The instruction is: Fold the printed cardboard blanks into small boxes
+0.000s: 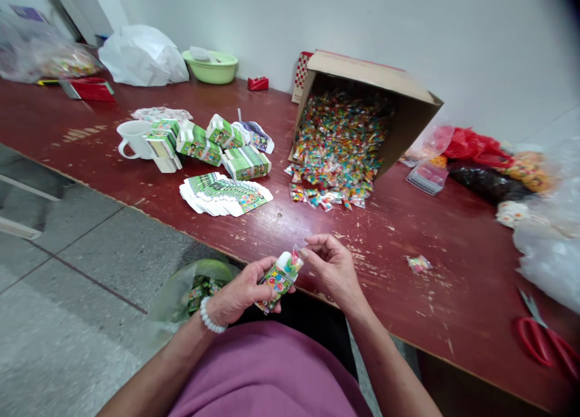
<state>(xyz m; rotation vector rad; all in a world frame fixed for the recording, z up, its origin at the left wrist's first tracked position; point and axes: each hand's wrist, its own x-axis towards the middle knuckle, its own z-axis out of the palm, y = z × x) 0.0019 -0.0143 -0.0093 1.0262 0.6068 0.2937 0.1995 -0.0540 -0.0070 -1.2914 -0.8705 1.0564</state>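
My left hand (pixel 247 291) is closed round a small green printed candy box (pixel 277 279), held tilted over the table's front edge with its top flap up. At the box's mouth, my right hand (pixel 333 266) pinches the clear end of a wrapped candy packet (pixel 294 261). The packet's lower part sits in the opening; how deep it goes is hidden. On the table beyond, flat green cartons (pixel 226 193) lie in a fanned stack. A cardboard box (pixel 412 112) on its side spills many wrapped candies (pixel 342 145) onto the tabletop.
Carton bundles (pixel 247 162) stand beside a white mug (pixel 135 140). One loose packet (pixel 419 263) lies to the right, with red scissors (pixel 539 338) at the right edge. A lined bin (pixel 199 290) of filled boxes is below left. A green basin (pixel 212 67) stands behind.
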